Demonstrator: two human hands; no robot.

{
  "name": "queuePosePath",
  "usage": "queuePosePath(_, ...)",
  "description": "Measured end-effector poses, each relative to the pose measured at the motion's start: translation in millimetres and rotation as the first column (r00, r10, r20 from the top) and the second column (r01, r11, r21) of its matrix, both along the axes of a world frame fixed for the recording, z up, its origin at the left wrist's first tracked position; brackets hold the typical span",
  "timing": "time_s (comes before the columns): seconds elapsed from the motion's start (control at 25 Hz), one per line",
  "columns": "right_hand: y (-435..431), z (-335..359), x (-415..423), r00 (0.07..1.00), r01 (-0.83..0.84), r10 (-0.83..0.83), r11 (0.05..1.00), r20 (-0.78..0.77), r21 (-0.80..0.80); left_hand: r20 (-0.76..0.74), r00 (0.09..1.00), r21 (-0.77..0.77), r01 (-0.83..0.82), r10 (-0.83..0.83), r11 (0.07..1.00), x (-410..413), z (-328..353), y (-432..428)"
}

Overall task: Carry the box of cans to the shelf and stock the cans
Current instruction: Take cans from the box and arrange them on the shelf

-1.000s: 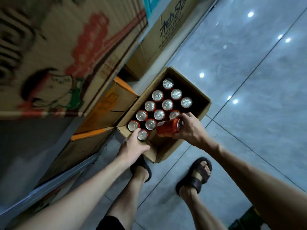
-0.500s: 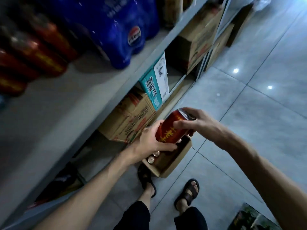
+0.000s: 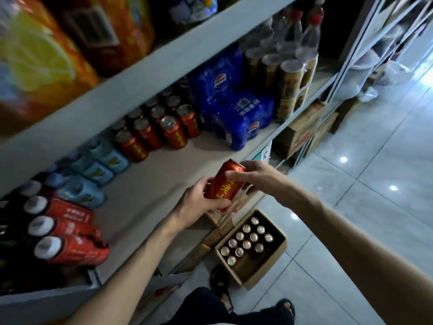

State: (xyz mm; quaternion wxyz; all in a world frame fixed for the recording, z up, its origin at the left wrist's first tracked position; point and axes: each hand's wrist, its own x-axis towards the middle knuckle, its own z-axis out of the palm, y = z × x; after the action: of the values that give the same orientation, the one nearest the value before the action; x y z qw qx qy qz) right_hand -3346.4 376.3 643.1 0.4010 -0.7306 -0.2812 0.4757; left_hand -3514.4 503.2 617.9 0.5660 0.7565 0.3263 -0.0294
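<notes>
A red can (image 3: 225, 184) with yellow lettering is held tilted above the front edge of the middle shelf (image 3: 150, 184). My left hand (image 3: 201, 202) grips its lower half from the left. My right hand (image 3: 255, 177) holds its top end from the right. Below on the floor stands the open cardboard box (image 3: 271, 261) with several silver-topped cans (image 3: 246, 242) upright inside. Further back on the same shelf, several matching red cans (image 3: 161, 130) stand in rows.
Blue shrink-wrapped can packs (image 3: 234, 109) sit right of the red cans, pale blue cans (image 3: 93, 165) and red bottle packs (image 3: 68, 235) on the left. Bare shelf board lies in front of the red cans. An upper shelf (image 3: 140, 73) overhangs. Cardboard boxes (image 3: 302, 130) fill the bottom level.
The view rose from the box on the floor to the shelf. The can came up out of the box in my right hand, my left hand joined it, and both lifted it to shelf height.
</notes>
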Motion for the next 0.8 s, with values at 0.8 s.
queuePosePath(0.8,227.6,-79.2,-55.8,0.631,-0.367,0.085,0.908,0.772,0.200,-0.733,0.676,0.272,0.385,-0.069,0.882,-66.9,-49.7,109.5)
